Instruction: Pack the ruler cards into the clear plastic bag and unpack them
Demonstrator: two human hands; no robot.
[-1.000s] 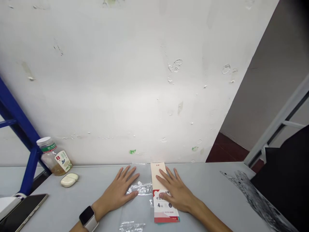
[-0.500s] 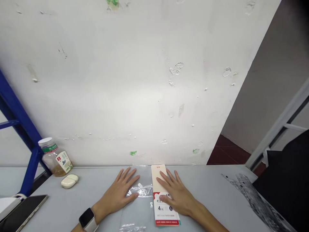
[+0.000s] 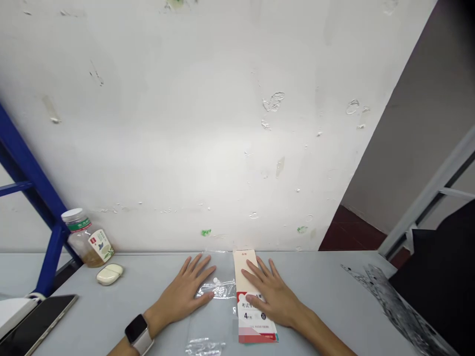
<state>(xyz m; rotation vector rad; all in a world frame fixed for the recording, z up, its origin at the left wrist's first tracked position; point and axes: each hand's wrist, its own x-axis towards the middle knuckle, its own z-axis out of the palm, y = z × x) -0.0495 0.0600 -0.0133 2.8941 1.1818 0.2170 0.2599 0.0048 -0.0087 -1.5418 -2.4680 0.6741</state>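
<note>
My left hand [image 3: 189, 287] lies flat with its fingers spread, partly over a clear plastic pouch [image 3: 211, 321] that has a small white round button near its flap. Beside it, my right hand [image 3: 272, 296] also rests flat, fingers apart, on a tall cream, white and red printed packet [image 3: 247, 272]. The packet bears printed Chinese characters and a large 4. Its right side is partly covered by my right hand. Pouch and packet lie side by side on the grey table. A watch [image 3: 138, 332] is on my left wrist.
A clear jar [image 3: 89, 242] with a white lid stands at the left by a blue metal frame [image 3: 48, 257]. Near it lie a cream rounded case [image 3: 110, 274] and a phone [image 3: 37, 324]. A black item [image 3: 438, 282] is at the right edge. A white wall [image 3: 208, 123] rises behind the table.
The view has shifted very slightly. Both hands stay flat in the same places on the pouch and the packet.
</note>
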